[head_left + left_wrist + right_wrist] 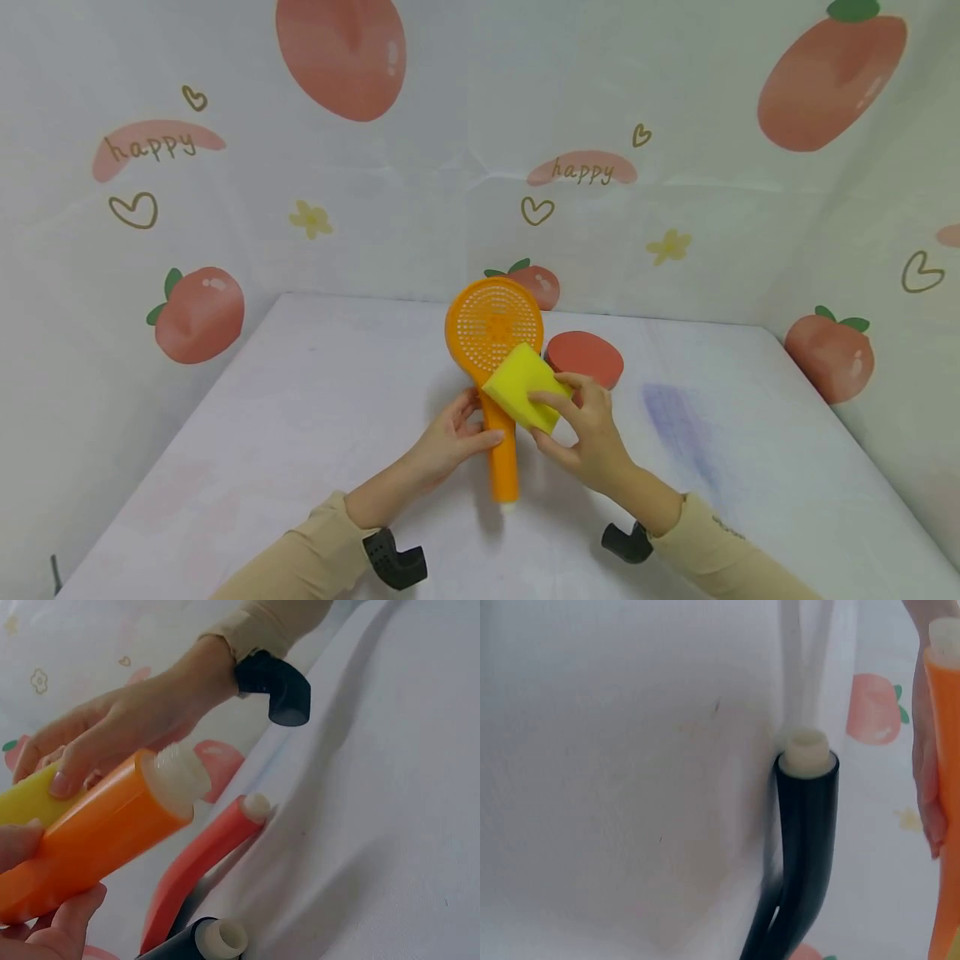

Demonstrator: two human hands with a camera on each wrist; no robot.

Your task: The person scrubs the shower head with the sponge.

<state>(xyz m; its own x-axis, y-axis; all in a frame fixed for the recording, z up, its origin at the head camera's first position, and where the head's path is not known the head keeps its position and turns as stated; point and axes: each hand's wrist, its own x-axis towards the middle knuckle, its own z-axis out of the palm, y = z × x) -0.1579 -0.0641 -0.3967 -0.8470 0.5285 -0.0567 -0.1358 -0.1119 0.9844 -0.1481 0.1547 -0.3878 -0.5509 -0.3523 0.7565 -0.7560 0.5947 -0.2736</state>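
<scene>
An orange shower head point(495, 321) stands up off the table, its perforated round face toward me and its white threaded end point(180, 776) at the bottom. My left hand point(452, 435) grips its handle, thumb across the front and the other fingers mostly hidden behind. In my right hand point(594, 435) is a yellow sponge point(517, 382), pinched between thumb and fingers. The sponge overlaps the shower head's neck and the lower right of its face. On the handle's far side, the left wrist view shows the right-hand fingers over the sponge.
A red shower head point(581, 357) lies on the table just behind the sponge. Beside it, a black shower-head handle point(806, 832) with a pale end shows in the wrist views. A fruit-patterned cloth wall point(420, 225) rises behind the white table point(337, 375). Black mounts point(397, 562) sit at both wrists.
</scene>
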